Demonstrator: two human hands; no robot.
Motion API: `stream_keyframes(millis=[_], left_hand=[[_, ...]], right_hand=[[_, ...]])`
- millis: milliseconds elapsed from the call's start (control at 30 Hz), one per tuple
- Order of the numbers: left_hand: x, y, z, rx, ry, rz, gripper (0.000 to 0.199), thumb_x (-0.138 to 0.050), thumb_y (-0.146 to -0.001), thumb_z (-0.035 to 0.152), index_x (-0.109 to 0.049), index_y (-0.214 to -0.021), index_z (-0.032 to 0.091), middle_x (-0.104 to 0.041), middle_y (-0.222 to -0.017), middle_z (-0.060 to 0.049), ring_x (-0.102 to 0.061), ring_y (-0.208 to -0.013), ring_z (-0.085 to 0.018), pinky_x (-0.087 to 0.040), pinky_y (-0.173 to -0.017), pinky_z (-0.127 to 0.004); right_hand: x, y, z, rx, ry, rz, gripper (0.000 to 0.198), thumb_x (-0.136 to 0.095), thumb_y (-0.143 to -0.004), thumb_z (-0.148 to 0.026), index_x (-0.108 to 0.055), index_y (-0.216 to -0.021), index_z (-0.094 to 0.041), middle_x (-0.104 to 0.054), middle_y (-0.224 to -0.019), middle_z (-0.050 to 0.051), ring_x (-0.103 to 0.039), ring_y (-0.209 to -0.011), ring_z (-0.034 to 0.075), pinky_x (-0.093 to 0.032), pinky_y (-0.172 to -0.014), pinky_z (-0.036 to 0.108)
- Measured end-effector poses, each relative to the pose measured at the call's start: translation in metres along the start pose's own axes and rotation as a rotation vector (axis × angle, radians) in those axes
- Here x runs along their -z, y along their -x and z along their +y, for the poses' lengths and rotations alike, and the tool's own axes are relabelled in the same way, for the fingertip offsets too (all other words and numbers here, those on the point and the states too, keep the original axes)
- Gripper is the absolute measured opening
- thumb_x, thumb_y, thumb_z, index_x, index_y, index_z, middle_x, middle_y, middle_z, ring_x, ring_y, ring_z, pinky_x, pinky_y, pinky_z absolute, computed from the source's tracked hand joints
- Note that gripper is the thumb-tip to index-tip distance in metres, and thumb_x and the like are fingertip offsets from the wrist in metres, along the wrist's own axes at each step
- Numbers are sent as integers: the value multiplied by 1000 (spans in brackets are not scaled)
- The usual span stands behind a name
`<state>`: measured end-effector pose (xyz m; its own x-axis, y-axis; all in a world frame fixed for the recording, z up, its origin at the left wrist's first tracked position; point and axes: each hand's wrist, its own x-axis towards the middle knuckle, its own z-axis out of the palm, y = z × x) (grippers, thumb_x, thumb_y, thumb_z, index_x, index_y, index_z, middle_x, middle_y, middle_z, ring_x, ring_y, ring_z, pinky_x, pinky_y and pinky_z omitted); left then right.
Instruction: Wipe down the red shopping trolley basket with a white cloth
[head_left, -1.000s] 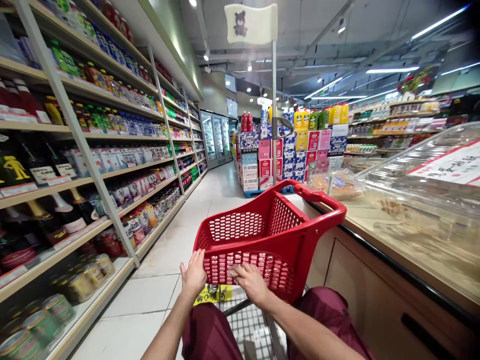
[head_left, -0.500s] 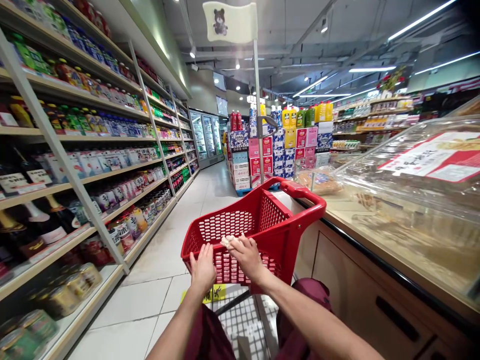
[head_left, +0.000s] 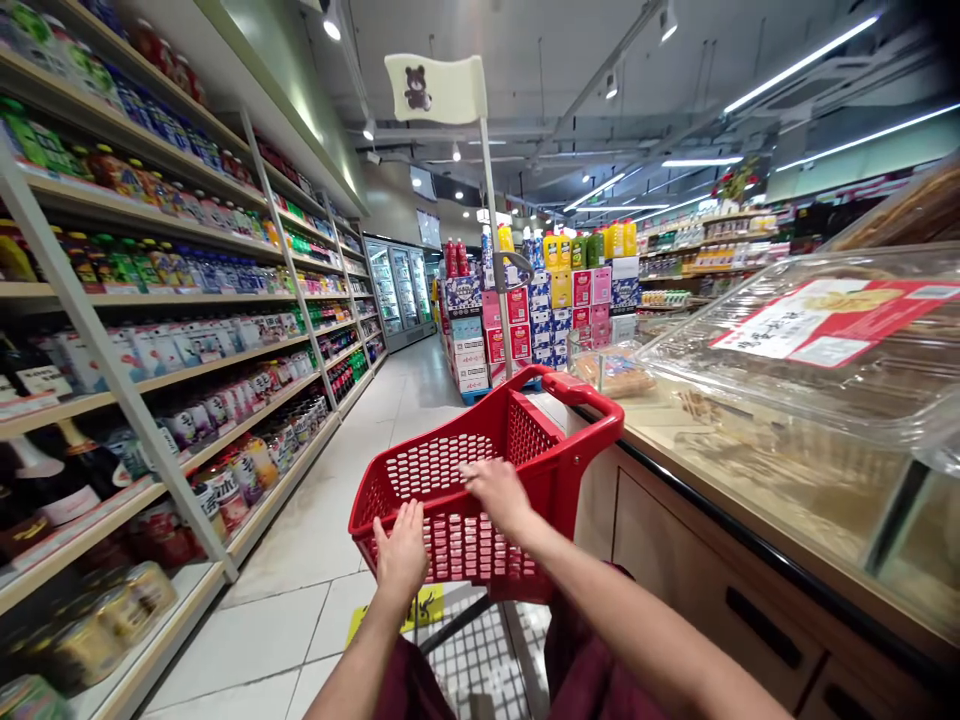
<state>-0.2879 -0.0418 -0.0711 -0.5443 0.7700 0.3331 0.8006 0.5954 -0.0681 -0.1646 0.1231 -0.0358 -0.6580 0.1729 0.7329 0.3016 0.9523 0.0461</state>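
Note:
A red shopping cart basket (head_left: 442,500) with perforated walls stands right in front of me. My left hand (head_left: 403,555) lies at its near rim, fingers stretched out and holding nothing. Over the same rim, farther right, my right hand (head_left: 501,495) is closed with its fingers bent towards the basket's inside. A small pale bit of a crumpled white tissue (head_left: 466,470) shows at its fingertips; most of the tissue is hidden. To the right rises the cart's red handle (head_left: 611,408).
Shelves of drinks (head_left: 187,290) line the left side. A wooden counter (head_left: 667,540) with clear plastic food boxes (head_left: 810,350) runs along the right. Ahead are stacked drink cartons (head_left: 517,325) and glass-door fridges (head_left: 401,285). A pole carries a bear flag (head_left: 442,90).
My right hand has shifted slightly over the rim towards the inside, and less of the tissue shows. My left hand stays at the near rim. The view has tilted up and turned a little right.

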Motion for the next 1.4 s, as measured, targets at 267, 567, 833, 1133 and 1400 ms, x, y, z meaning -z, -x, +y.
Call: stream_keyframes(millis=[267,567,833,1133,1400], left_hand=[[-2,4,16,92,-18,-26,70,-32,-64,4,-31,-133,14,-32,-140,-9,-26,-131,-23,-12,-105,-58],[-7,3,13,86,-119,-44,76,-32,-62,1,-26,-135,22,-27,-143,-8,-22,-132,-22,-10,-103,-59],[-9,-9,48,-52,-36,18,77,-34,-60,4,-24,-135,20,-26,-144,-5,-22,-132,-20,-9,-104,-58],[-10,-2,53,-25,-10,39,77,-34,-61,3,-25,-135,20,-25,-144,-4,-22,-132,-20,-11,-104,-58],[-13,1,57,-11,6,65,77,-34,-61,4,-23,-136,19,-23,-145,-5,-19,-133,-21,-13,-104,-58]], right_hand=[[30,26,71,-179,36,310,27,-38,-88,-17,-65,-95,-18,-61,-99,8,-49,-95,19,-31,-92,40],[47,23,113,-291,46,439,33,-33,-89,-16,-64,-102,-16,-59,-109,12,-47,-107,22,-30,-98,45],[36,24,86,-9,-74,296,33,-39,-89,-21,-54,-118,-24,-59,-113,6,-48,-110,18,-36,-98,39],[33,50,89,45,-54,326,33,-36,-90,-18,-56,-115,-22,-56,-117,6,-40,-119,19,-36,-100,41],[29,99,92,-164,-47,412,30,-39,-89,-19,-58,-111,-22,-54,-115,9,-48,-104,22,-45,-87,39]])
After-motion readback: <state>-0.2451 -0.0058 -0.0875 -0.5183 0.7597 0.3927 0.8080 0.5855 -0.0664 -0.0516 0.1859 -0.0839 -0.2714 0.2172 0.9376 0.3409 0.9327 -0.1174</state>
